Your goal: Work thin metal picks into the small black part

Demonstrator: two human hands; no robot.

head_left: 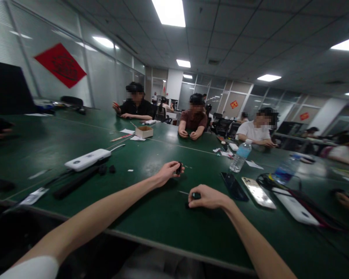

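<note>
Where I stand, the long green table [151, 223] takes up most of the view, seated people across it. On its left, a white case [88, 159] lies slantwise, a cord at its far end, probably put there to spare the middle. Right side: water bottle [241, 155] upright; nearer, a dark phone [234, 187] and a pale phone [257, 192] flat, side by side, likely out of the arms' way.

Left hand [169, 173]: fingers nearly closed, small black piece [178, 168] pinched at the tips, raised, perhaps for a better look. Right hand [206, 197]: curled, lower, closed round a thin-shafted tool [196, 195], shaft pointing left, apart from the piece. By its fingertips, a black bit [187, 205]; held or merely touched, cannot tell.
</note>
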